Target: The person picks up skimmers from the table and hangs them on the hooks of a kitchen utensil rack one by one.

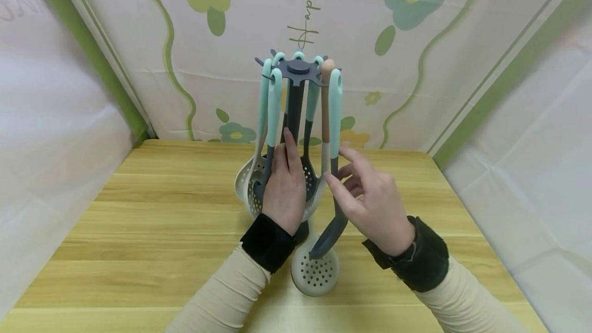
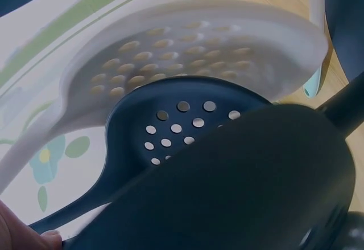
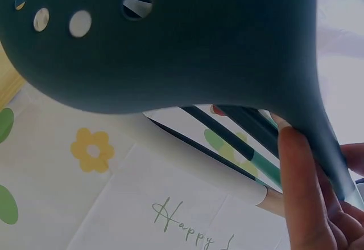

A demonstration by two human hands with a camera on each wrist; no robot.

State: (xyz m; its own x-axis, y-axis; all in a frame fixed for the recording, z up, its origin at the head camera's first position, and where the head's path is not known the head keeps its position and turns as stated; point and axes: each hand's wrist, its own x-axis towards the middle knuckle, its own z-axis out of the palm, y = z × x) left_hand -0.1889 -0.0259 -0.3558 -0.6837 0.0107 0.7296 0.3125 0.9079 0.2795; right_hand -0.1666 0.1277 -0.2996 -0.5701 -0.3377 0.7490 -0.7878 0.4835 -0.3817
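Note:
A dark utensil rack (image 1: 298, 68) stands upright, with several mint-handled kitchen tools hanging round it. My left hand (image 1: 284, 189) is at its post, one finger stretched up along it; the thumb is hidden. In the left wrist view a fingertip (image 2: 31, 233) shows beside a dark skimmer (image 2: 170, 125), with a pale skimmer (image 2: 199, 50) behind. On the rack's right side, my right hand (image 1: 370, 197) pinches the stem of a dark slotted spoon (image 1: 330, 238) below its mint handle. Its perforated bowl (image 3: 170, 50) fills the upper right wrist view.
A pale perforated head (image 1: 315, 274) is low in front of the rack. A brown-handled tool (image 1: 326, 112) hangs left of the slotted spoon. Wooden tabletop (image 1: 139, 240) surrounds the rack, and a flower-printed cloth (image 1: 277, 9) rises behind it.

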